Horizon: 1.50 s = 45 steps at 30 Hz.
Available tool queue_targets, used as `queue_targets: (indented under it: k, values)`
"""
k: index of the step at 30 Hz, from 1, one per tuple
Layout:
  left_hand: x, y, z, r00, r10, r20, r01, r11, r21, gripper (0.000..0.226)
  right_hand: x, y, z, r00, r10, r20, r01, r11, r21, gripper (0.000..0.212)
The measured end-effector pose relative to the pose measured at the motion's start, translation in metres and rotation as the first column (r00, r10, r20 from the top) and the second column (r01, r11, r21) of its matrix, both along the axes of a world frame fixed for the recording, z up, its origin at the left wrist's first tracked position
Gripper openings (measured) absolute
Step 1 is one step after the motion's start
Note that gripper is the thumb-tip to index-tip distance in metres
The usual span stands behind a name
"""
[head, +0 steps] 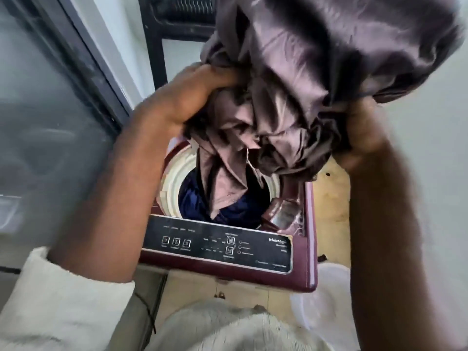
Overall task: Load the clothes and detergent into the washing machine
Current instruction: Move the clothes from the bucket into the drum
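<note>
Though motion blur softens the edges and the frame cuts the cloth [329,67] off at 12 o'clock, both hands plainly grip it: the left hand [187,97] at 10 o'clock, the right hand [364,138] at 3 o'clock, its fingers buried in the folds. One corner hangs into the washing machine [307,249], over one dark blue garment [192,201]. The control panel [217,243] reads "WhiteMagic"; three buttons show 1, 2, 3.
</note>
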<state>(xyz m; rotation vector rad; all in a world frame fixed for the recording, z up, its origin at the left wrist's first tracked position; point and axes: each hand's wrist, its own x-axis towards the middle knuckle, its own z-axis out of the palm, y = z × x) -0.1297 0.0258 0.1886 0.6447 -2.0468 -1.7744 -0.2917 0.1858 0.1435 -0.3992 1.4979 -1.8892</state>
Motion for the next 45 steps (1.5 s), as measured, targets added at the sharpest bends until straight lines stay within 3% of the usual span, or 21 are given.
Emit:
queue_targets:
  k: [1, 4, 7, 9, 11, 13, 17, 21, 25, 29, 33, 35, 37, 39, 42, 45]
  values:
    - [0.007, -0.014, 0.001, 0.999, -0.008, 0.032, 0.008, 1.0, 0.013, 0.008, 0.008, -0.01, 0.0, 0.999, 0.025, 0.024, -0.025, 1.0, 0.001, 0.022]
    - [0.02, -0.055, -0.02, 0.978, 0.005, 0.208, -0.022, 0.996, 0.081, 0.044, 0.026, -0.039, -0.017, 0.992, 0.085, 0.098, -0.09, 0.995, 0.052, 0.055]
    - [0.027, -0.079, -0.067, 0.894, -0.054, 0.446, 0.02, 0.996, 0.081, 0.059, 0.036, -0.055, -0.06, 0.993, 0.044, 0.111, -0.076, 0.948, 0.308, 0.052]
    - [0.029, -0.089, -0.105, 0.79, -0.054, 0.61, 0.1, 0.994, -0.041, 0.059, 0.041, -0.059, -0.089, 0.996, 0.064, 0.069, -0.092, 0.835, 0.542, 0.036]
    - [0.032, -0.093, -0.133, 0.647, 0.004, 0.762, 0.191, 0.967, -0.167, 0.056, 0.041, -0.058, -0.113, 0.983, 0.184, 0.021, -0.136, 0.638, 0.758, 0.024]
    - [0.032, -0.095, -0.147, 0.561, 0.007, 0.827, 0.244, 0.954, -0.174, 0.061, 0.042, -0.057, -0.119, 0.958, 0.286, 0.024, -0.182, 0.541, 0.821, 0.021]
    - [0.02, -0.101, -0.155, 0.627, -0.007, 0.779, 0.221, 0.96, -0.17, 0.072, 0.041, -0.063, -0.117, 0.969, 0.242, 0.052, -0.188, 0.583, 0.79, 0.031]
    - [0.003, -0.109, -0.164, 0.672, 0.042, 0.739, 0.192, 0.954, -0.229, 0.071, 0.04, -0.067, -0.117, 0.99, 0.138, -0.001, -0.093, 0.674, 0.733, 0.024]
    - [-0.023, -0.102, -0.192, 0.658, 0.028, 0.752, 0.307, 0.902, -0.303, 0.059, 0.045, -0.062, -0.123, 0.998, 0.064, -0.022, -0.032, 0.729, 0.684, 0.018]
    - [-0.051, -0.083, -0.239, 0.439, -0.245, 0.864, 0.572, 0.818, -0.058, 0.063, 0.05, -0.055, -0.128, 0.991, 0.06, -0.12, 0.03, 0.771, 0.636, 0.012]
    - [-0.052, -0.071, -0.289, 0.173, -0.399, 0.9, 0.552, 0.796, 0.246, 0.105, 0.049, -0.049, -0.137, 0.99, 0.029, -0.136, 0.059, 0.799, 0.599, 0.011]
    - [-0.046, -0.066, -0.309, 0.097, -0.401, 0.911, 0.571, 0.772, 0.279, 0.117, 0.049, -0.048, -0.143, 0.992, 0.001, -0.124, 0.073, 0.804, 0.591, 0.014]
    - [-0.045, -0.062, -0.317, 0.145, -0.386, 0.911, 0.605, 0.763, 0.227, 0.11, 0.05, -0.051, -0.149, 0.992, -0.007, -0.125, 0.081, 0.795, 0.601, 0.018]
    - [-0.051, -0.063, -0.311, 0.325, -0.355, 0.877, 0.565, 0.816, 0.121, 0.083, 0.052, -0.055, -0.153, 0.993, -0.004, -0.116, 0.075, 0.788, 0.611, 0.021]
    - [-0.06, -0.071, -0.292, 0.638, -0.155, 0.754, 0.429, 0.885, -0.182, 0.043, 0.056, -0.065, -0.154, 0.991, 0.006, -0.132, 0.074, 0.801, 0.595, 0.025]
    - [-0.066, -0.075, -0.263, 0.791, -0.038, 0.61, 0.292, 0.901, -0.323, 0.034, 0.06, -0.074, -0.147, 0.984, 0.0, -0.176, 0.098, 0.83, 0.549, 0.043]
